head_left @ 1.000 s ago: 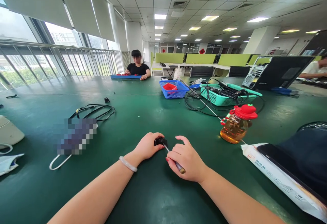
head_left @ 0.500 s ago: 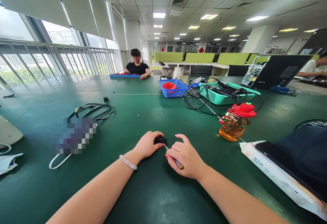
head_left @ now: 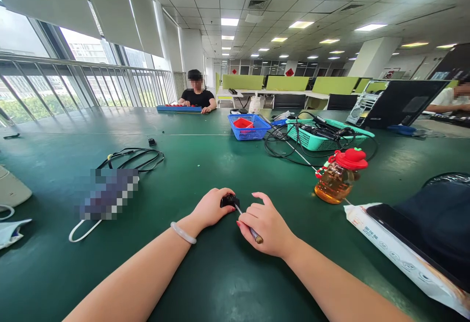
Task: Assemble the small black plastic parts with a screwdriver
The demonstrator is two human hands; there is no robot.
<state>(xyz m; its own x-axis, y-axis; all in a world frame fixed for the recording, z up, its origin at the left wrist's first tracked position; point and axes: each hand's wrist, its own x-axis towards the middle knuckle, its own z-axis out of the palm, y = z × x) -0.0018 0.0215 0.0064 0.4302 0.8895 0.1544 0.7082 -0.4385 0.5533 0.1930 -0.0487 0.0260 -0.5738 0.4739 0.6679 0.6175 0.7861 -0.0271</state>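
Close in front of me, my left hand (head_left: 213, 207) is closed around a small black part (head_left: 229, 201) and steadies it on the green table (head_left: 198, 273). The part's exact kind is too small to make out. A slim screwdriver (head_left: 256, 235) sits in my right hand (head_left: 266, 225), its metal shaft pointing up and left. The tip touches or nearly touches the right side of the black part. My right index finger is stretched out while the other fingers wrap the handle.
Right of my hands stand a red-lidded jar (head_left: 336, 182) and a white packet (head_left: 382, 239) with a black phone (head_left: 400, 236). Farther back are a blue basket (head_left: 249, 133) and a green basket (head_left: 319, 143) with cables. Black cable (head_left: 150, 165) lies left. A person (head_left: 198, 97) sits opposite.
My hands and the screwdriver hold almost the same pose. The person opposite has shifted an arm slightly over the blue tray.
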